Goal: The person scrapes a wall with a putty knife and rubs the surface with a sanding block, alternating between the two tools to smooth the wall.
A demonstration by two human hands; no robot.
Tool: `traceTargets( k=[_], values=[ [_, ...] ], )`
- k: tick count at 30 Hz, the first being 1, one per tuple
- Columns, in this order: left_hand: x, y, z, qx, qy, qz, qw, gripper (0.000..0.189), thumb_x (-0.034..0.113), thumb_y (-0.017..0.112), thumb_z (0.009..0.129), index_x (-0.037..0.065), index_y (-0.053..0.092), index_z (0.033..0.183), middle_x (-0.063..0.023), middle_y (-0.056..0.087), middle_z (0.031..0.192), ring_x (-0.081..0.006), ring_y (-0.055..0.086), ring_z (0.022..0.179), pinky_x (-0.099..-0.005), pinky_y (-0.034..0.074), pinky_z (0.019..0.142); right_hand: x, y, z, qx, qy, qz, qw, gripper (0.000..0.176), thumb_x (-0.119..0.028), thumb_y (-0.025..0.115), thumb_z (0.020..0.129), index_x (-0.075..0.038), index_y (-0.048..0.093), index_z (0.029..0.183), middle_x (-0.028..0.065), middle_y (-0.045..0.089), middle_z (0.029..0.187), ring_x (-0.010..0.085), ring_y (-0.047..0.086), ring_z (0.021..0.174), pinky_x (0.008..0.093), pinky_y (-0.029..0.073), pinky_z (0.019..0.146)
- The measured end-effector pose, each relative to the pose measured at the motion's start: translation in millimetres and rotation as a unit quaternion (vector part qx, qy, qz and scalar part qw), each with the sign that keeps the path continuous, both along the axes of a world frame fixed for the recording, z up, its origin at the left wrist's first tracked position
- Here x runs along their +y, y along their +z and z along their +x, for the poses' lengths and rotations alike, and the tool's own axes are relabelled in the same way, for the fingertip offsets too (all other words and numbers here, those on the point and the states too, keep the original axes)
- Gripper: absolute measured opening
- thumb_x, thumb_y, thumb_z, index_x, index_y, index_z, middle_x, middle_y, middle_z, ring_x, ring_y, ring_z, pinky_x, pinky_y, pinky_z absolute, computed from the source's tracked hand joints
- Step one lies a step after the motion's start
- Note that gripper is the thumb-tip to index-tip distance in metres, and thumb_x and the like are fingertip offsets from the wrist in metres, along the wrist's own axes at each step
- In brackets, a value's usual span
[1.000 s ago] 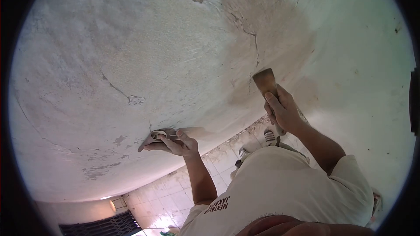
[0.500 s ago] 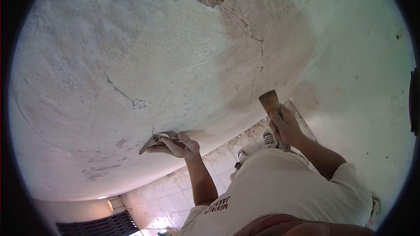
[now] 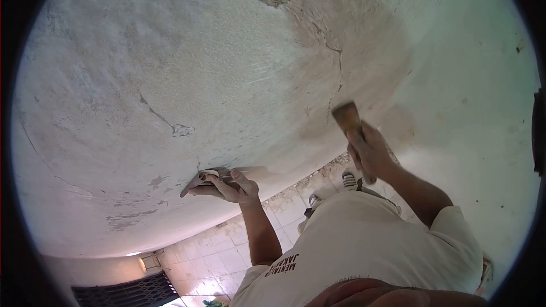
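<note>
On the stained wall [image 3: 227, 79] above tiles [image 3: 224, 258], a crack [image 3: 340, 68] runs near the scraper [image 3: 346, 116]

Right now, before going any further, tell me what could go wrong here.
1. The scraper in the right hand is close to a crack in this view; its edge might catch and break off more of the wall.
2. The left hand holds a flat piece near the wall, so a slip could scrape the fingers.
3. Crumbly dirt lies along the floor's edge near the shoes; footing may be poor.
</note>
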State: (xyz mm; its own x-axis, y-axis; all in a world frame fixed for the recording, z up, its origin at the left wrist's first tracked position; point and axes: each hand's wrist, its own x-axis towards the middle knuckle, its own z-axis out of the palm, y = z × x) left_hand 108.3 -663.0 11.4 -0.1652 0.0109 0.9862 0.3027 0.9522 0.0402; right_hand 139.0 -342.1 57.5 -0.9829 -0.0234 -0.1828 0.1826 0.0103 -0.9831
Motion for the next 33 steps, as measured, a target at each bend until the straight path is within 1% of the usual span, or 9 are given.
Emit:
traceTargets(
  k=[1,8,10,13,19,22,25,29,33],
  values=[
    [0,0,1,-0.001,0.007,0.001,1.0,0.053,0.027,0.046,0.098,0.004,0.035,0.145,-0.0294,0.0,0.156,-0.0497,-0.005,0.143,-0.0658,0.006,0.113,1,5,-5,0.006,0.006,-0.045,0.999,0.019,-0.022,0.045,0.1,-0.005,0.046,0.091,0.0003,0.046,0.055,0.0069,0.039,0.037,0.0245,0.036,0.037],
    [-6,-5,0,-0.017,-0.03,0.005,0.999,0.055,0.026,0.047,0.099,0.0,0.031,0.145,-0.0305,-0.006,0.156,-0.0456,-0.011,0.144,-0.0617,0.002,0.114,3,-30,19,-0.012,-0.004,-0.023,1.0,0.02,-0.022,0.045,0.101,-0.004,0.046,0.091,0.0005,0.047,0.054,0.007,0.041,0.037,0.0241,0.036,0.036],
    [-6,-9,4,-0.03,-0.004,0.013,0.999,0.054,0.025,0.047,0.099,0.0,0.032,0.145,-0.0306,-0.005,0.156,-0.0458,-0.011,0.144,-0.0619,0.001,0.114,1,-22,8,0.011,-0.008,0.015,1.0,0.02,-0.022,0.045,0.101,-0.004,0.045,0.092,0.0003,0.047,0.054,0.0068,0.04,0.037,0.0238,0.035,0.036],
    [-5,-12,4,-0.026,-0.012,0.023,0.999,0.054,0.025,0.047,0.099,0.001,0.032,0.145,-0.031,-0.003,0.155,-0.0459,-0.01,0.145,-0.0614,-0.002,0.114,-2,15,-6,0.056,-0.016,-0.038,0.998,0.02,-0.023,0.046,0.1,-0.004,0.046,0.092,0.0001,0.046,0.054,0.0067,0.04,0.037,0.0239,0.035,0.036],
    [-7,-13,6,-0.037,0.004,0.01,0.999,0.054,0.024,0.047,0.099,0.002,0.032,0.145,-0.0325,-0.003,0.155,-0.0472,-0.008,0.144,-0.0609,-0.006,0.113,1,-19,17,-0.024,-0.012,-0.039,0.999,0.019,-0.022,0.046,0.1,-0.004,0.046,0.093,-0.0001,0.045,0.053,0.0067,0.039,0.037,0.0236,0.034,0.036],
    [-6,-12,4,-0.018,0.005,0.009,1.0,0.055,0.028,0.05,0.099,0.003,0.033,0.145,-0.0324,0.001,0.155,-0.0476,-0.002,0.145,-0.0618,-0.003,0.113,-2,0,-2,0.024,-0.011,-0.022,0.999,0.02,-0.023,0.047,0.1,-0.004,0.047,0.093,-0.0002,0.045,0.052,0.0067,0.039,0.037,0.0232,0.034,0.035],
    [-4,-9,7,-0.036,-0.003,0.007,0.999,0.052,0.022,0.047,0.099,0.004,0.033,0.146,-0.0321,-0.002,0.155,-0.047,-0.008,0.145,-0.0615,-0.006,0.113,2,-5,3,0.034,-0.01,-0.036,0.999,0.022,-0.025,0.048,0.1,-0.004,0.047,0.093,-0.0002,0.045,0.053,0.0068,0.04,0.037,0.0238,0.034,0.035],
    [-4,-9,7,-0.039,0.0,0.012,0.999,0.052,0.023,0.047,0.099,0.003,0.034,0.145,-0.0322,-0.001,0.155,-0.0472,-0.008,0.145,-0.0613,-0.007,0.113,6,-28,19,-0.018,-0.011,-0.019,1.0,0.022,-0.024,0.047,0.1,-0.005,0.047,0.092,-0.0003,0.046,0.054,0.0067,0.041,0.039,0.0242,0.035,0.035],
    [-2,-4,5,-0.03,-0.01,0.007,0.999,0.053,0.024,0.047,0.099,0.003,0.034,0.145,-0.032,0.0,0.155,-0.0471,-0.007,0.145,-0.0611,-0.007,0.113,-1,-2,1,0.015,-0.008,-0.026,1.0,0.02,-0.023,0.046,0.101,-0.005,0.046,0.092,-0.0006,0.045,0.054,0.0064,0.042,0.04,0.0237,0.035,0.036]
  ],
)
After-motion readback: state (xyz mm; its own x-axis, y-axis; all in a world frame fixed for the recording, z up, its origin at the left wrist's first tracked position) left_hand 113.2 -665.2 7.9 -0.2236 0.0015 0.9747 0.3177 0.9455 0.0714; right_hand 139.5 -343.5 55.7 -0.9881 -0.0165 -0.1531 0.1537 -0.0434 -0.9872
